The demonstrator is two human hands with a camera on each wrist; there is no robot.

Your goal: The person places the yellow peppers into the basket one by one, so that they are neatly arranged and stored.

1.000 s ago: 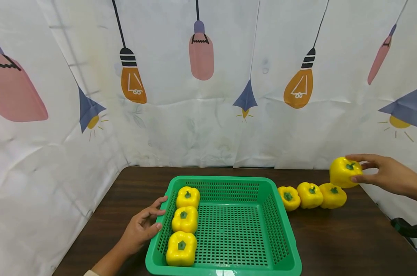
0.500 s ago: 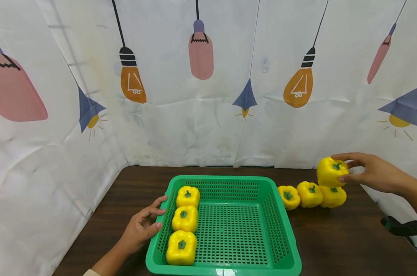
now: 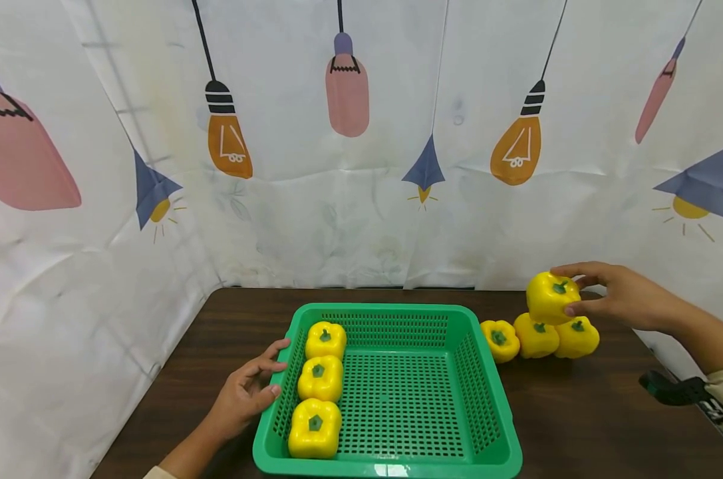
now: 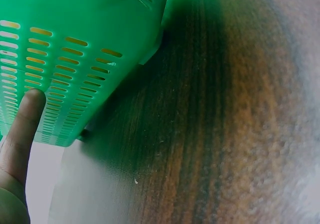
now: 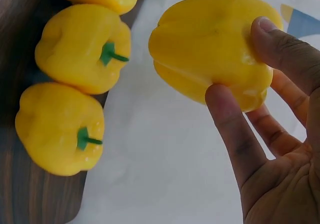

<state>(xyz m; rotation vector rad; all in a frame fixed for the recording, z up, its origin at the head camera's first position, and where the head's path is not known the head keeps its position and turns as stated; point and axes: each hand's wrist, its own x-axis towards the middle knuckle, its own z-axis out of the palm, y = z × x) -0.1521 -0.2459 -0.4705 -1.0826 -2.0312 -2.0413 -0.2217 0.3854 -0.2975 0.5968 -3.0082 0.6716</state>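
Facing the head camera are the held pepper (image 3: 547, 303)'s stem (image 3: 560, 287) and axis.

Soft, even light fills the head view, the sheet (image 3: 349, 226) pale beyond the table's (image 3: 577, 426) dark far edge. Small white glare sits on the green basket's near rim (image 3: 391, 470); the 3 yellow peppers (image 3: 314, 429) along its left edge carry glints. In the left wrist view, the tabletop is blurred, green-tinted beside the basket and whitened by glare farther off. The right wrist view looks greyer but sharper.
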